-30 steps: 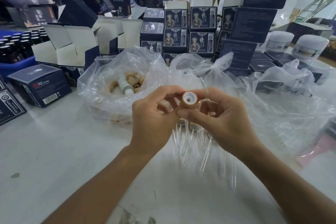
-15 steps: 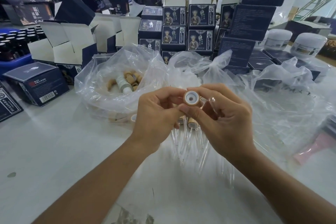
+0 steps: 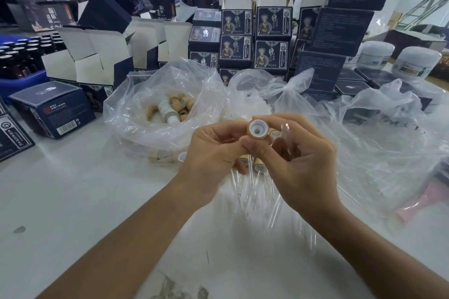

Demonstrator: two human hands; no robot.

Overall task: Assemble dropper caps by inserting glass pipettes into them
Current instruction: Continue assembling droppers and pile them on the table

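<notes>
A dropper cap (image 3: 258,130) with a wood-coloured collar and white inside is held up at the centre, its opening facing me. My left hand (image 3: 211,150) pinches it from the left. My right hand (image 3: 298,160) pinches it between thumb and forefinger, and a clear glass pipette (image 3: 286,135) is tucked among its other fingers just right of the cap. Below my hands, several assembled droppers (image 3: 250,184) lie on the table with their glass tips toward me.
A clear plastic bag (image 3: 136,114) with loose caps (image 3: 179,104) and a small bottle sits behind my left hand. More crumpled plastic (image 3: 379,133) spreads to the right. Dark blue boxes (image 3: 272,39), open cartons and white jars (image 3: 418,60) crowd the back of the white table (image 3: 73,201).
Both hands have shifted slightly right and closer to me with the cap. The pipette's top end now shows among my right fingers beside the cap.
</notes>
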